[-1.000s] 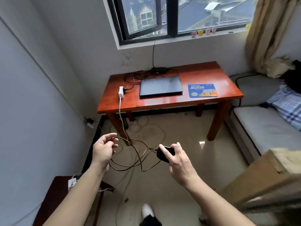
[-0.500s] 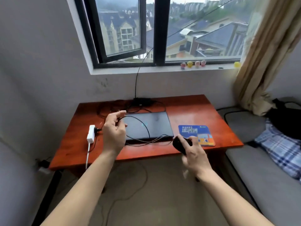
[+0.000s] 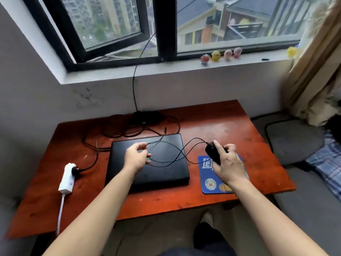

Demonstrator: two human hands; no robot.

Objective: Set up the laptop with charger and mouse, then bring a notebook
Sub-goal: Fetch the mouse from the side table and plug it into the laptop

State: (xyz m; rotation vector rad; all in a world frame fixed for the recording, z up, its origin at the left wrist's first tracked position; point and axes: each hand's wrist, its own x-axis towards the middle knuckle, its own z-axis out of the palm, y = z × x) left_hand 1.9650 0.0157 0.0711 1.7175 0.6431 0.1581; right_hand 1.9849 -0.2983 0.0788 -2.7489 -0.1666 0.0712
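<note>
Laptop [image 3: 147, 163] lies between power strip [image 3: 67, 177] and mouse pad [image 3: 207, 183].

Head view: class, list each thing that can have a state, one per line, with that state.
laptop: closed, flat on the table.
mouse: gripped by the right hand, at the mouse pad's far edge.
mouse cable: loose loops over the laptop lid, pinched by the left hand.
power strip: one black plug inserted.
window: left pane swung open.
</note>
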